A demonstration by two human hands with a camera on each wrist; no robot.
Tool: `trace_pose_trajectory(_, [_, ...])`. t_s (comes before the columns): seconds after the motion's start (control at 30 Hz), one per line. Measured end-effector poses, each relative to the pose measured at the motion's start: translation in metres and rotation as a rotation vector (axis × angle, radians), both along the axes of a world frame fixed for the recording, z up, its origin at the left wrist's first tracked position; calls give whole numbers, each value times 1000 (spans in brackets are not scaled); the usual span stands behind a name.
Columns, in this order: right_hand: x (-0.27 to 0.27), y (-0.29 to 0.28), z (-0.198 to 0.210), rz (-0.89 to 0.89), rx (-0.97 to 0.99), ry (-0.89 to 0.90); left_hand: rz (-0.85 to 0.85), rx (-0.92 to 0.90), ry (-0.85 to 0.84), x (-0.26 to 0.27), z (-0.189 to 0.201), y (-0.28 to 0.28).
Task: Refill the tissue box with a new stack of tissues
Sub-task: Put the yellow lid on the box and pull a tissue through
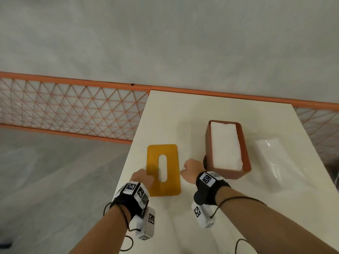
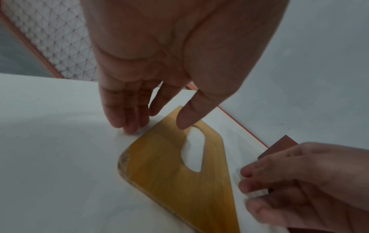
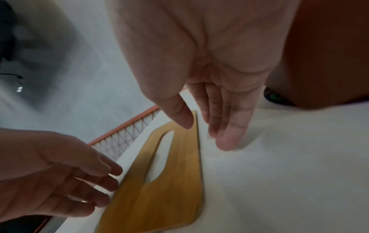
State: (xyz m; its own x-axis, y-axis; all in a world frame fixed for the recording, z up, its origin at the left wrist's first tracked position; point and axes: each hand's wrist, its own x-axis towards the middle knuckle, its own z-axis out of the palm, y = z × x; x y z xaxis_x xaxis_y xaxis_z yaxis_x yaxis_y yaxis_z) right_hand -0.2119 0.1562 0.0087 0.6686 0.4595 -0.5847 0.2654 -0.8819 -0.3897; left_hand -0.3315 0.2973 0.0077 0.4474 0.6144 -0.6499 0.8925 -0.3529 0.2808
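Observation:
A yellow wooden lid (image 1: 163, 169) with an oval slot lies flat on the white table (image 1: 183, 110). To its right stands the orange-brown tissue box (image 1: 227, 174), open-topped, with a white tissue stack (image 1: 224, 143) inside. My left hand (image 1: 142, 177) is at the lid's near left edge. In the left wrist view its fingertips (image 2: 129, 127) touch the table beside the lid (image 2: 169, 173) and the thumb hovers by the slot. My right hand (image 1: 190, 170) is at the lid's right edge. Its straight fingers (image 3: 225, 138) reach the table beside the lid (image 3: 169, 189). Neither hand holds anything.
A crumpled clear plastic wrapper (image 1: 273, 162) lies on the table right of the box. A small dark object (image 1: 205, 161) sits against the box's left side. An orange mesh fence (image 1: 73, 109) runs behind and left of the table, whose left edge is close to the lid.

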Motion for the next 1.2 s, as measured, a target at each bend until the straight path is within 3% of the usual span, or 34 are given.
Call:
trace_pose_trajectory(0.33, [-3,10,-14,-298,215,208,75,-133,-125,3,-18,22])
trace_pose_trajectory(0.53, [11,10,43,-360,444,167,266,-338,-497,7,15,38])
trace_pose_trajectory(0.7, [43,-32,84,-416,604,14,268,-472,-777,38,63,8])
trace_pose_trajectory(0.97, [89,-133,77,-545,515,-79,94,-554,-687,111,59,-79])
trace_pose_trajectory(1.2, [119,-162,55,-590,528,-46,62,-527,-648,137,51,-110])
